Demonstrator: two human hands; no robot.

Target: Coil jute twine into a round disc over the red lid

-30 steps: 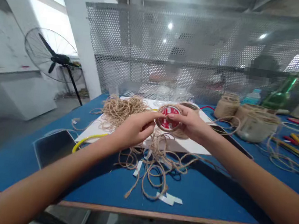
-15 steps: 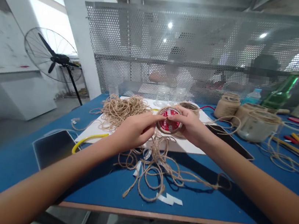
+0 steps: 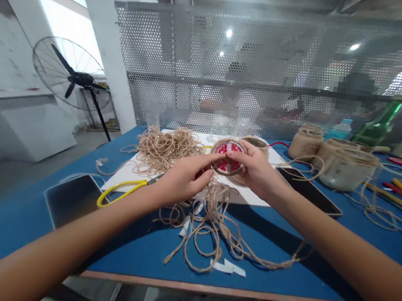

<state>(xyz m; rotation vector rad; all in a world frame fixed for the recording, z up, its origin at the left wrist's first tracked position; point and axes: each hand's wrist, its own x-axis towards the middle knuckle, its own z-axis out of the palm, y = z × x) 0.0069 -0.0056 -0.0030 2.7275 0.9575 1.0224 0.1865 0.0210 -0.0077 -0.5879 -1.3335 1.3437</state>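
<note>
Both my hands hold a small round object with a red and white face (image 3: 227, 155), wrapped at its rim with jute twine, above the blue table (image 3: 274, 265). My left hand (image 3: 182, 178) pinches its left edge with thumb and forefinger. My right hand (image 3: 256, 167) grips its right side, fingers curled round it. A loose tangle of twine (image 3: 213, 222) hangs from the object and lies on the table below my hands. White paper scraps (image 3: 229, 267) lie beside the twine.
Yellow-handled scissors (image 3: 120, 191) lie left of my hand on a white board (image 3: 126, 175) bearing a twine heap (image 3: 164, 148). A phone (image 3: 70, 197) and a tablet (image 3: 309, 189) lie flat. Twine-wrapped jars (image 3: 337, 162), a green bottle (image 3: 378, 125), tools at right. People sit behind a mesh screen (image 3: 272, 71).
The round object has been turned slightly in my fingers and the trailing twine has shifted on the table. My left hand has dropped a little, uncovering the scissors.
</note>
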